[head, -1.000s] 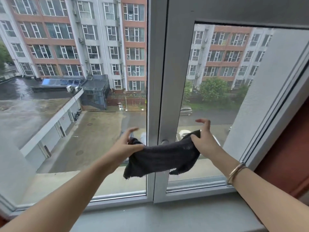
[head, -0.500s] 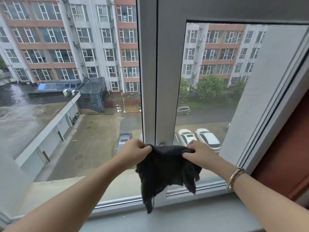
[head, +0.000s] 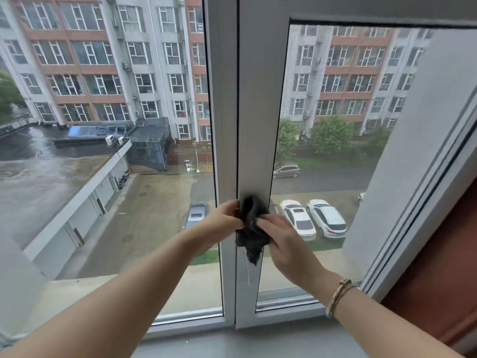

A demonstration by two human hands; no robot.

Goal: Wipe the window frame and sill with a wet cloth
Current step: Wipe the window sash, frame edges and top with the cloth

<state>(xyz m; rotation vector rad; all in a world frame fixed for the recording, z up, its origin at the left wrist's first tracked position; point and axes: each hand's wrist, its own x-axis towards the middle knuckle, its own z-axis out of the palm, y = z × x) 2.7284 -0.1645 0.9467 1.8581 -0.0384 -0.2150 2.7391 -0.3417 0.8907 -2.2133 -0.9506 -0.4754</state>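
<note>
Now both hands meet at the central upright of the window frame (head: 251,112). Bunched against that upright is the dark cloth (head: 251,224), its tail hanging down. To the upright's left, the left hand (head: 222,224) has its grip pinched on the cloth's edge; to its right, the right hand (head: 281,236) grips the bundle, fingers curled round it. Below the upright runs the grey sill (head: 258,342).

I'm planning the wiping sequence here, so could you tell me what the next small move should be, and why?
Probably press the cloth flat on the central frame post and stroke upward. Both the left hand and right hand hold it bunched in front of the post, low down, so much of the post lies above it.
</note>
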